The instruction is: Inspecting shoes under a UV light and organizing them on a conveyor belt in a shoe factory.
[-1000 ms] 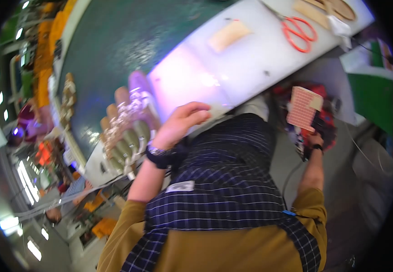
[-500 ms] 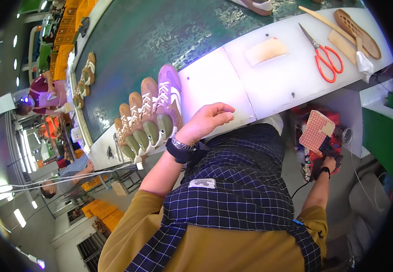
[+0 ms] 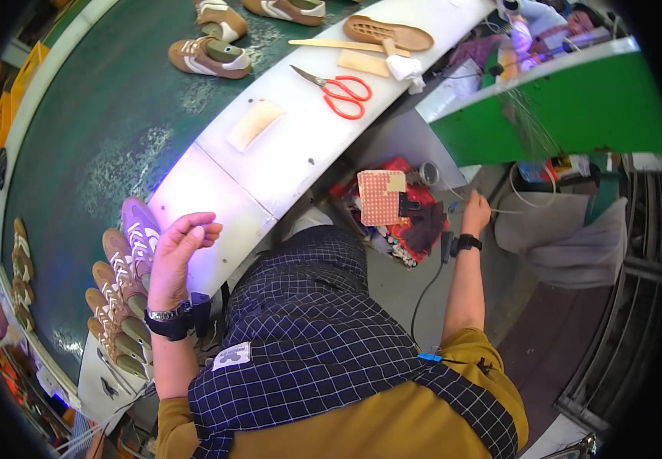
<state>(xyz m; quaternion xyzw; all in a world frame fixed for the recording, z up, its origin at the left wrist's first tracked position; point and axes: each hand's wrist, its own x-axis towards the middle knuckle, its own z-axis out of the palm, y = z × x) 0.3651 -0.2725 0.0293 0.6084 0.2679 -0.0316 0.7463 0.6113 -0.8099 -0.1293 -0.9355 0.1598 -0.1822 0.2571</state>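
Observation:
My left hand (image 3: pixel 186 249) hovers over the near edge of the white tabletop, beside a row of sneakers; its fingers are loosely bent and nothing shows in them. The nearest sneaker (image 3: pixel 141 229) looks purple under the light, with white laces. Several brown sneakers (image 3: pixel 105 279) stand behind it, with green shoe forms (image 3: pixel 136 330) at their openings. My right hand (image 3: pixel 476 213) is lowered at my right, its fingers closed; what they hold, if anything, is hidden. Left of it, a card with rows of pinkish-red dots (image 3: pixel 379 203) sits with a black clip (image 3: pixel 410 205) over a red-lined container (image 3: pixel 423 237).
Red-handled scissors (image 3: pixel 342 98), a pale rectangular piece (image 3: pixel 256 124), a wooden stick (image 3: pixel 331 43) and a brown sole (image 3: pixel 388 33) lie on the white tabletop (image 3: pixel 201 183). More sneakers (image 3: pixel 210 57) stand on the green surface beyond. A green panel (image 3: pixel 560 111) and grey cloth (image 3: pixel 568 241) are at right.
My view has swung to the right. My right hand has come out of the container beside the dotted card and moved right. The fingers of my left hand are more bent.

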